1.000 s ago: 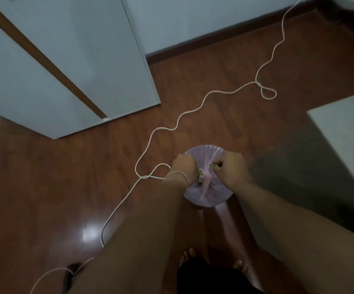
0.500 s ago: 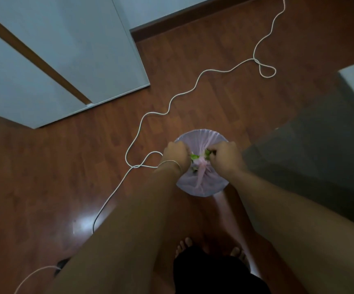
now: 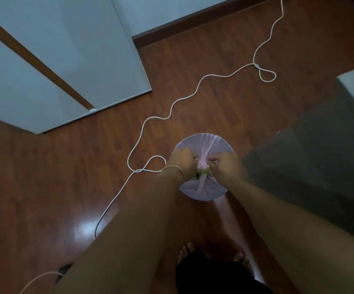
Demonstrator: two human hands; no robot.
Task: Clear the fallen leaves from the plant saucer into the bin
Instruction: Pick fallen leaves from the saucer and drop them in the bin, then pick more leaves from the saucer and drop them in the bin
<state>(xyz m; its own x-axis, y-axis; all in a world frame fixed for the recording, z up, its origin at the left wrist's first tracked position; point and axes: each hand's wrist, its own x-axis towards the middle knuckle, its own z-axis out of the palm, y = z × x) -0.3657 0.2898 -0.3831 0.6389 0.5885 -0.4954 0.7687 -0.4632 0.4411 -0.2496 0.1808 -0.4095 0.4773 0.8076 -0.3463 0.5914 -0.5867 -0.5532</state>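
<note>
Both arms reach straight down from above: the left hand (image 3: 181, 163), a thin band at its wrist, and the right hand (image 3: 228, 166) are each clenched on the gathered neck of the pale pink liner (image 3: 203, 164), knuckles almost meeting over the round bin (image 3: 203, 141) on the wooden floor (image 3: 44, 187). Green leaves (image 3: 198, 174) peek out just under the pinched plastic between the hands, and the twisted band of liner runs away from the person across the bin's mouth. No writing or label is readable; a white cord (image 3: 171, 111) snakes past the bin's left side.
</note>
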